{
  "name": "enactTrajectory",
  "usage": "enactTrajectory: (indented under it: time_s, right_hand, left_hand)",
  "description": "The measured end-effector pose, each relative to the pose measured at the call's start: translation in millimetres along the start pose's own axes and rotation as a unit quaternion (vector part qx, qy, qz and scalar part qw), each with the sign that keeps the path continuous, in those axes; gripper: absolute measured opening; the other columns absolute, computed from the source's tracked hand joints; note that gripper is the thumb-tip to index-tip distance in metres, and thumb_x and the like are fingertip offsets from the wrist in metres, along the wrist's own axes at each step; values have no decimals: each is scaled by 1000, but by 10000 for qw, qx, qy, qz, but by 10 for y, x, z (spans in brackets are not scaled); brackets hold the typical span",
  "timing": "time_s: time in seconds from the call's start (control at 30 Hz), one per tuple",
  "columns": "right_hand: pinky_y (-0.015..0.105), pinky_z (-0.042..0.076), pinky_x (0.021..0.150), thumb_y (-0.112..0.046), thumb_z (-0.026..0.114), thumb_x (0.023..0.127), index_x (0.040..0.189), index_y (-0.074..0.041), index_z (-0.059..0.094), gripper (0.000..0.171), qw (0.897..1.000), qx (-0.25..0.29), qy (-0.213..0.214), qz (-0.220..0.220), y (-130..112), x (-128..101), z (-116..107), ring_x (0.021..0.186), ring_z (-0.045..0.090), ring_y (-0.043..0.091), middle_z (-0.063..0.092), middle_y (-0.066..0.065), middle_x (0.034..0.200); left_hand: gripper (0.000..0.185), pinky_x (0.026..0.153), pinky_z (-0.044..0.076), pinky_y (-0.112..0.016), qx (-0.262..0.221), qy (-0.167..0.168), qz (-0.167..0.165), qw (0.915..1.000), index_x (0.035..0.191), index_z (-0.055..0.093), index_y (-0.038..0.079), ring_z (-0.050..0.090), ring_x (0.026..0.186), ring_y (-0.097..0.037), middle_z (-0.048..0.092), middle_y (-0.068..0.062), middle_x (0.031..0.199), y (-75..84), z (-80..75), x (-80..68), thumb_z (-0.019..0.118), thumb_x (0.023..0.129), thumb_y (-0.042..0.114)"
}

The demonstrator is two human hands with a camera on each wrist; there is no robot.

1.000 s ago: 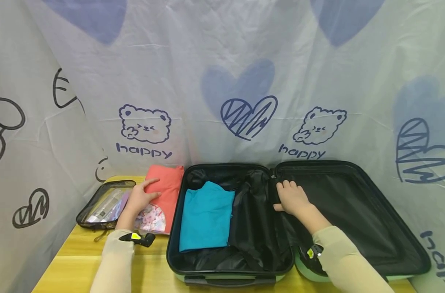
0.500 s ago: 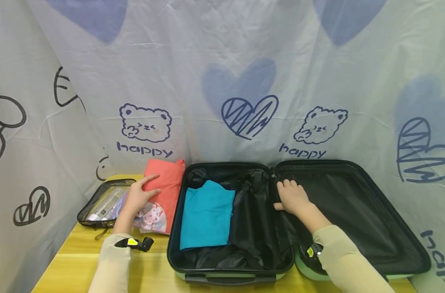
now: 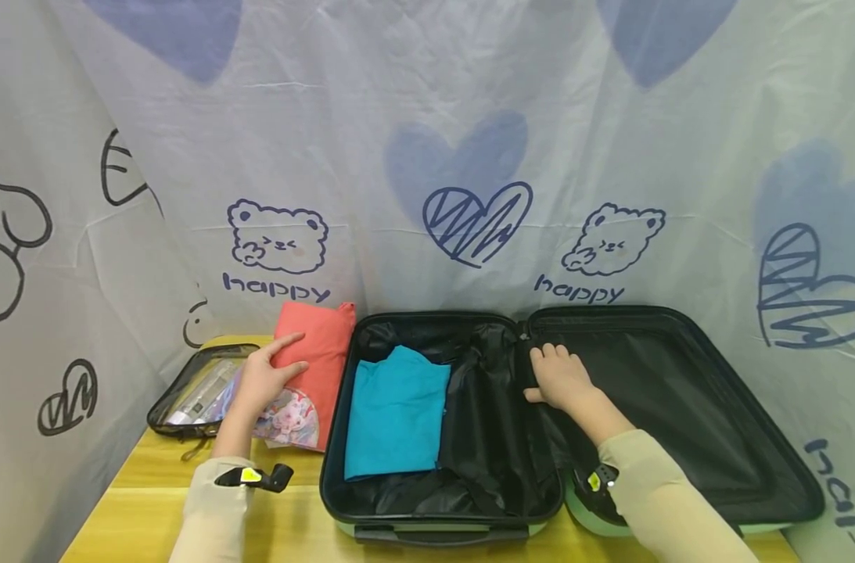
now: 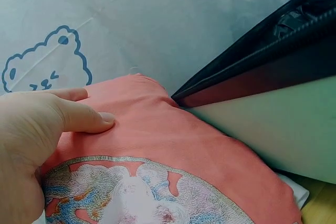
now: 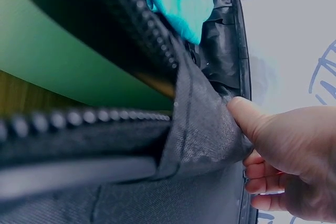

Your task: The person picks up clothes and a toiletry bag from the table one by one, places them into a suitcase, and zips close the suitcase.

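We see the folded coral garment (image 3: pixel 313 367) lying near the tabletop's back left corner, just beside the left wall of the open suitcase (image 3: pixel 441 516). The left hand (image 3: pixel 265 379) rests on the garment's left edge, fingers on top and thumb pressed onto the cloth; the left wrist view shows the printed picture on the garment (image 4: pixel 173 150), but not whether the fingers curl under it, so we cannot tell if it is gripped. The right hand (image 3: pixel 561 379) lies at the suitcase's middle hinge, well apart from the garment. Only the right wrist view shows its thumb and curled fingers (image 5: pixel 257 184) pinching the black lining (image 5: pixel 202 124). A teal garment (image 3: pixel 396 410) lies in the left half.
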State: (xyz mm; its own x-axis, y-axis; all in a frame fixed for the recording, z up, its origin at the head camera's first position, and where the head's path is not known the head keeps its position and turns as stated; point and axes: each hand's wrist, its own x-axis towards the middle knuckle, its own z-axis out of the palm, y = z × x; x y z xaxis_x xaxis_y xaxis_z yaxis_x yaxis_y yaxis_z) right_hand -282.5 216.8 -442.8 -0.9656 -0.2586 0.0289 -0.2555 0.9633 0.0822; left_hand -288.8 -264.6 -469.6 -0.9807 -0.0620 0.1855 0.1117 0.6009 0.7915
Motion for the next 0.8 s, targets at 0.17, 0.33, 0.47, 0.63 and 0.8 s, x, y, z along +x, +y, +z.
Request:
enactTrajectory:
  time_s: [0.17,0.33,0.47,0.63,0.8]
  right_hand:
    - [56,46,90,-39,78,80,131,7,48,75,10000,11,7,-3,12,4,11,110,50,43,53,27,121]
    - [56,46,89,-40,78,80,131,7,48,76,10000,-3,19,6,30,4,21,110,51,43,54,26,121]
    - [55,47,89,-40,78,80,132,7,48,75,10000,10,21,23,23,-5,15,111,51,42,54,26,121]
    - [56,46,91,-39,77,80,132,7,48,75,10000,69,-8,31,10,8,16,112,50,43,54,26,122]
    - [57,46,91,-39,77,80,132,7,48,75,10000,40,3,37,24,17,20,112,51,43,54,27,122]
  left_hand:
    - [54,93,49,-50,-58,134,40,9999,140,54,26,56,118,-40,45,-22,148,45,-24,-42,71,89,25]
    - [54,88,51,-45,-232,233,52,9994,140,54,24,60,111,-38,47,-21,147,93,-58,-67,71,90,24]
    - [54,88,51,-44,-336,335,51,9989,140,54,24,59,111,-37,47,-18,148,115,-100,-76,71,90,26]
    - [55,94,48,-49,-561,417,-15,9975,141,53,24,56,116,-38,45,-16,150,162,-179,-104,71,89,28]
    - [56,99,45,-52,-667,475,-7,9966,141,53,23,51,123,-39,43,-15,151,218,-243,-117,72,88,27]
